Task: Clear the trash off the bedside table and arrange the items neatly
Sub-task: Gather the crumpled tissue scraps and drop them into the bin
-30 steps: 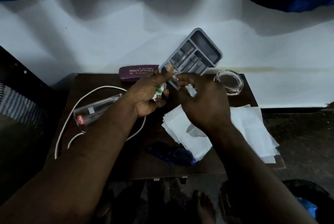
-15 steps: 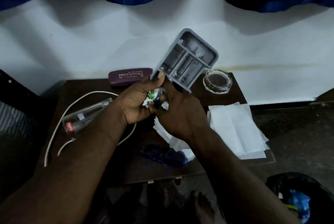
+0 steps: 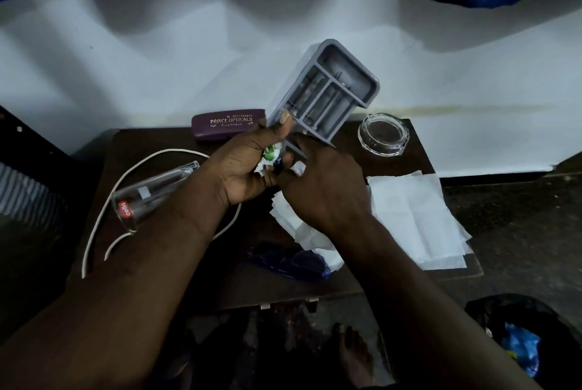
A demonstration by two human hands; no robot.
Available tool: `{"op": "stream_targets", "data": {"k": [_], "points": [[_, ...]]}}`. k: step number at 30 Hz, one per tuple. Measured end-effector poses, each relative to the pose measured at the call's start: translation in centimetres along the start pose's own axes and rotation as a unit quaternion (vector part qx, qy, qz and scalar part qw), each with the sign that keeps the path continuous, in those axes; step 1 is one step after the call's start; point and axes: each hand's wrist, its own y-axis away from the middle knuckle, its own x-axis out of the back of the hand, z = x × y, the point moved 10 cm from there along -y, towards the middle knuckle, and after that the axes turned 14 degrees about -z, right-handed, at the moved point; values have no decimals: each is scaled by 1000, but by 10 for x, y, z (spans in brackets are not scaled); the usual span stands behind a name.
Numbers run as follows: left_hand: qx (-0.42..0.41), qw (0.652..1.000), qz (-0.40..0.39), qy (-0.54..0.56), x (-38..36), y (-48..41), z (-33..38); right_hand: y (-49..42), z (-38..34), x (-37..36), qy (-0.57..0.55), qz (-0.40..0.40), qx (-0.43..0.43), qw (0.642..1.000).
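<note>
Grey organiser tray [image 3: 327, 90], flat on the worktop [image 3: 346, 150] a second ago, now hangs tilted above it; left hand [image 3: 245, 166] thumb-pinches its rim while clutching crumpled trash [image 3: 267, 159], right hand [image 3: 321, 188] curls beneath, hold indiscernible; trash is probably being emptied out.

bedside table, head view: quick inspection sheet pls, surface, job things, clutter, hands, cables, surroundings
surface: dark wooden bedside table against white wall
job's things: grey organiser tray held up, tilted; purple spectacle case at back; glass ashtray back right; tumbler on its side, left; blue glasses in front
clutter: crumpled wrappers; loose white tissues, right
hands: left hand grips wrappers, thumb on tray rim; right hand at tray's lower end, grip hidden
cables: white cable looped, left
surroundings: black trash bag on floor, lower right
</note>
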Motion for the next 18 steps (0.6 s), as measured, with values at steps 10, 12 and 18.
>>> {"op": "stream_targets", "data": {"k": [10,12,18], "points": [[6,998,62,-10,13,2,0,7,33,40,-204,78,-57,974],[3,998,67,-13,14,3,1,8,42,40,-257,78,-71,961],[-2,998,60,-14,10,5,3,9,83,52,-365,117,-127,915]]}}
